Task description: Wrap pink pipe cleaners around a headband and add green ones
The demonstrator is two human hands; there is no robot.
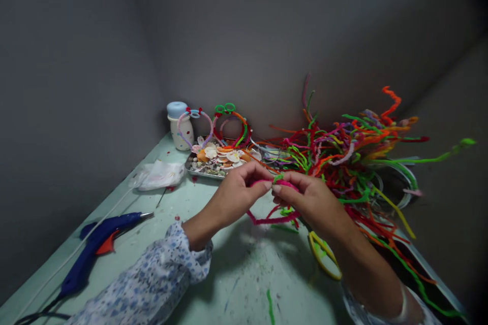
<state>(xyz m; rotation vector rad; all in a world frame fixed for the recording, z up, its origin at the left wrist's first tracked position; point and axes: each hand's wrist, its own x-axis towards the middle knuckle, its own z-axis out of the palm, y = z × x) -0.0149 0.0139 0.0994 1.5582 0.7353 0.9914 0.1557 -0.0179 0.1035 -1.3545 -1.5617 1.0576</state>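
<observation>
My left hand (242, 190) and my right hand (308, 198) meet over the middle of the table, fingertips pinched close together. Between them is a pink fuzzy stem (272, 221), bent into an angled loop that hangs below my fingers. A short green fuzzy piece (278, 178) shows at the fingertips of both hands, against the pink stem. Part of the pink stem is hidden behind my fingers. Yellow-handled scissors (324, 256) lie beside my right forearm.
A blue glue gun (95, 249) with a cord lies left, near a plastic packet (160, 174). Behind are a metal tray (208, 174) of flower pieces, decorated headbands (211, 127) and a blue-lidded bottle (181, 129). Many coloured fuzzy stems (335, 157) are heaped right.
</observation>
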